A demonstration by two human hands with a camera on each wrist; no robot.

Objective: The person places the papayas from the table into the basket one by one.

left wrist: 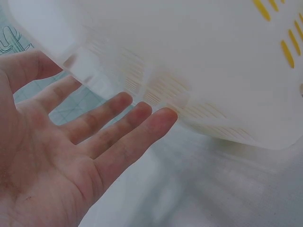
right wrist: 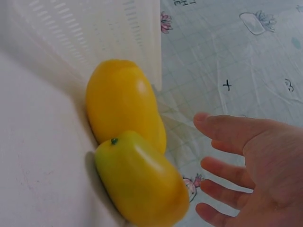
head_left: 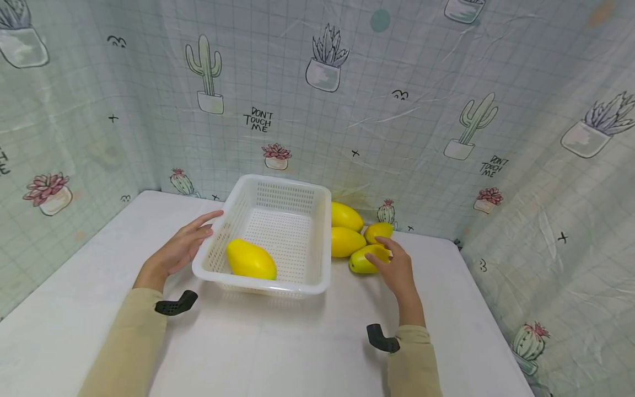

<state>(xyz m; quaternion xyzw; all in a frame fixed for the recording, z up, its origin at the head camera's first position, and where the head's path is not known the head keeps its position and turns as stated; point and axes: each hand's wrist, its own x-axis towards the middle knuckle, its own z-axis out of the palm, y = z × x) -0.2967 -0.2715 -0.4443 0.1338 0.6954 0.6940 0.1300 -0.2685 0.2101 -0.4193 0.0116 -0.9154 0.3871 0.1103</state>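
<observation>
The person's left hand (head_left: 181, 249) lies flat with its fingers straight against the left wall of the white basket (head_left: 278, 190), steadying it without gripping; the left wrist view shows the open palm beside the slotted plastic. One yellow mango (head_left: 251, 259) already lies inside, at the near left corner. Their right hand (head_left: 397, 270) is spread open over the nearest loose mango (head_left: 364, 260), a greenish-yellow one just beside the basket's right wall on the table (head_left: 278, 353). From the right wrist view the fingers look apart from the fruit, though I can't be sure whether a fingertip touches it. Three more mangoes (head_left: 345, 216) cluster behind it, against the cactus-print curtain (head_left: 421, 110). I'd say the reach for the second fruit is in hand: next the fingers need to close round that mango, lift it clear of its neighbours and carry it over the rim.
</observation>
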